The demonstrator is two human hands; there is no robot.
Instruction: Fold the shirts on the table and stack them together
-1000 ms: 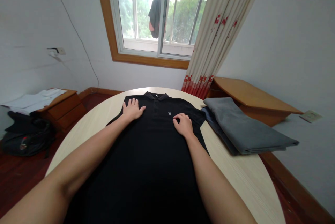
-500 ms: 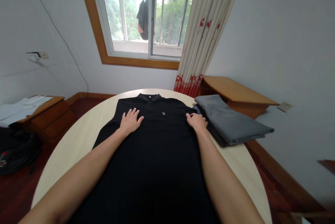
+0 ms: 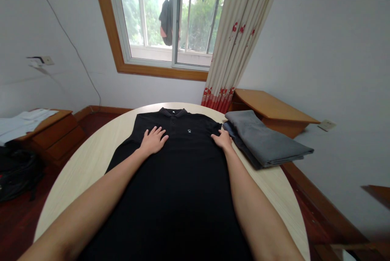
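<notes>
A black polo shirt lies front up on the round table, collar toward the window, a small white logo on its chest. My left hand rests flat on the upper left of the chest, fingers spread. At the shirt's right side edge, by the sleeve, my right hand has its thumb on top and its other fingers curled round the edge; the fingertips are partly hidden. Just right of that hand lies a stack of folded clothes, a grey garment on top and darker ones beneath.
The pale round table reaches close to the window wall. A wooden desk stands behind the clothes stack, beside a curtain. At left are a wooden cabinet with papers and a black bag on the floor.
My right hand has shifted slightly left with the shirt's right edge. My left hand stays flat in the same place on the chest. The whole view has moved a little.
</notes>
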